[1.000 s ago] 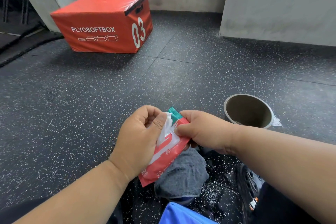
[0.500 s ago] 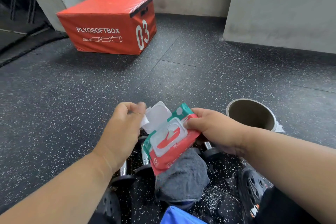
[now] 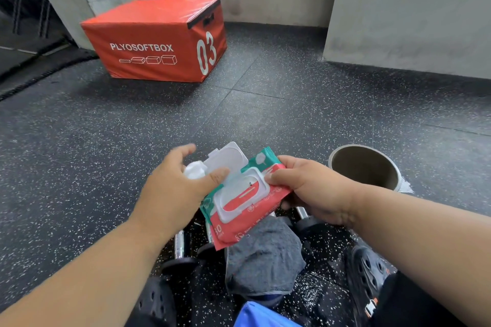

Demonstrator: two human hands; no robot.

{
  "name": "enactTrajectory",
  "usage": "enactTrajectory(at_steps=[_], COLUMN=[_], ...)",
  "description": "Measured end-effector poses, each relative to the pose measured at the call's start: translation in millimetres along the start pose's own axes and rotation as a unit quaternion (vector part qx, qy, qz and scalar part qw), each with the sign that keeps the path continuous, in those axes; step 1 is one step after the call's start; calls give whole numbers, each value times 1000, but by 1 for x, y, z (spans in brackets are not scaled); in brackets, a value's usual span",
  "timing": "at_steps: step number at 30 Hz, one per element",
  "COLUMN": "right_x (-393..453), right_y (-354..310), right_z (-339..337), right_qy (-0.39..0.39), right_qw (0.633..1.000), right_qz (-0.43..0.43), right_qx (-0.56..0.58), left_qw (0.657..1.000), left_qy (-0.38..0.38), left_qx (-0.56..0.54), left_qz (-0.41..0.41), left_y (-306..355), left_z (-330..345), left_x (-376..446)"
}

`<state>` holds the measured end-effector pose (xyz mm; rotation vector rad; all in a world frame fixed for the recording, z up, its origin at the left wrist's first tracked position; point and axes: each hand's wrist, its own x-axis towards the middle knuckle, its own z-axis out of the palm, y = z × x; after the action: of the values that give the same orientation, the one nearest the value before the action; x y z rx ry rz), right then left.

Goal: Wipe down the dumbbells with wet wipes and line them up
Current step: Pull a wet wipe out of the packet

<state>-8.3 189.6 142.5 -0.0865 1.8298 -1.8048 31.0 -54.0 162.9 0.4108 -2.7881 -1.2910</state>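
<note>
Head view shows the right hand (image 3: 310,188) gripping the red-and-green wet wipes pack (image 3: 244,199) — lid flipped open — above the dumbbells (image 3: 183,247) on the floor, while the left hand (image 3: 178,183) pinches a white wipe (image 3: 194,169) beside it.

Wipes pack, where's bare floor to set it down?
Bare floor lies between the left hand and the red plyo box. By the knees, dumbbells, a grey cloth and the bucket crowd it.
</note>
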Motion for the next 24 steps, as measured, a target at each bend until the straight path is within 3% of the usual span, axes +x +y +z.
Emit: enactTrajectory(at_steps=[3, 9, 16, 20, 24], right_x=[1, 3, -1, -2, -4], right_y=[3, 1, 1, 3, 5], right_z=[-3, -7, -6, -8, -7], right_qy=[6, 31, -26, -47, -39], right_qw=[1000, 996, 996, 994, 997], right_qz=[9, 29, 4, -10, 23], right_qx=[17, 79, 82, 97, 67], left_qw=[994, 989, 993, 969, 961], left_qy=[-72, -129, -115, -238, -248], left_qx=[-82, 4, -20, -31, -76], left_qz=[18, 74, -5, -65, -92], left_y=[0, 6, 4, 9, 8], left_z=[3, 19, 7, 0, 11], left_x=[-4, -20, -5, -5, -9])
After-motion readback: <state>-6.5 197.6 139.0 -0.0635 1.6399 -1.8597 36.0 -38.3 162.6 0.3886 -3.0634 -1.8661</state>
